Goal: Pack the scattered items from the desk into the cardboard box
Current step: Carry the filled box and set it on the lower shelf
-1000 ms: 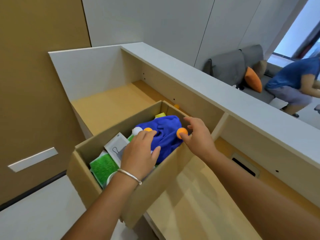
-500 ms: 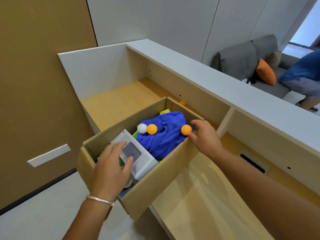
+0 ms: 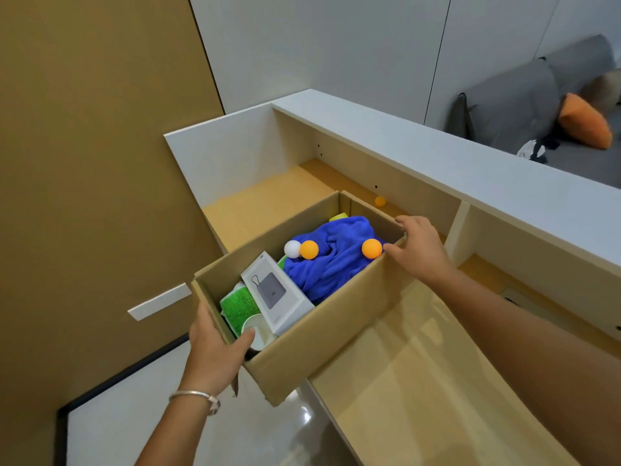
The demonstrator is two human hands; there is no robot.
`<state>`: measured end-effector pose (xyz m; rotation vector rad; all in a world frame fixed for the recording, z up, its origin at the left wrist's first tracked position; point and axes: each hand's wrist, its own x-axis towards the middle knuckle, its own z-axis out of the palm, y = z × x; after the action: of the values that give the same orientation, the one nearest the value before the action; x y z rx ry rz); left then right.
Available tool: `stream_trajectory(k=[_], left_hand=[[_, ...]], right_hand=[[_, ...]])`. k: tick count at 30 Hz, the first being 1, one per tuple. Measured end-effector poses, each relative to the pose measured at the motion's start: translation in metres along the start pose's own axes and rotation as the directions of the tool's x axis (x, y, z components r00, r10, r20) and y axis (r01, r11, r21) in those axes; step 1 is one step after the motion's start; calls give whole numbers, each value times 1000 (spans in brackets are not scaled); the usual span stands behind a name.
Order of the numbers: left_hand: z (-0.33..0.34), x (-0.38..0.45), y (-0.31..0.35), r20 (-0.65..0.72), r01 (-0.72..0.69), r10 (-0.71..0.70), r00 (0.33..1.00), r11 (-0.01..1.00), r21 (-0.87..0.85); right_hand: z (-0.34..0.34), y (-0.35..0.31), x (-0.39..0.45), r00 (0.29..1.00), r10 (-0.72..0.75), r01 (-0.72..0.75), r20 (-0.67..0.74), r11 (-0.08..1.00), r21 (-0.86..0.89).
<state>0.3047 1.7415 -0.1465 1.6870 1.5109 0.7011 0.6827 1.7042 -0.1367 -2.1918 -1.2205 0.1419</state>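
Both forearms are bare, with no sleeves in view. The left hand [image 3: 215,351] has a thin silver bangle [image 3: 196,396] at its wrist. The right hand [image 3: 420,247] wears nothing.

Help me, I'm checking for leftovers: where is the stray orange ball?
The small orange ball sits on the wooden desk, behind the cardboard box's far corner.

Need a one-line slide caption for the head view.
Both hands, left and right, grip opposite ends of the packed cardboard box; one orange ball remains on the desk.
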Motion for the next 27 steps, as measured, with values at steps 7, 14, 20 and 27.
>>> stream_trajectory(k=[7, 14, 20, 27], left_hand=[[1, 20, -12, 168, 272, -253, 953, 957, -104], [-2, 32, -26, 277, 305, -239, 931, 926, -224], [-14, 54, -29, 315, 226, -158, 936, 955, -193], [-18, 63, -19, 315, 23, 27, 949, 988, -154]], right_hand=[[3, 4, 36, 969, 194, -192, 153, 981, -32], [15, -2, 49, 944, 254, -218, 212, 959, -179], [8, -7, 33, 918, 335, -264, 211, 915, -304], [-26, 7, -34, 881, 453, -398, 137, 866, -302]])
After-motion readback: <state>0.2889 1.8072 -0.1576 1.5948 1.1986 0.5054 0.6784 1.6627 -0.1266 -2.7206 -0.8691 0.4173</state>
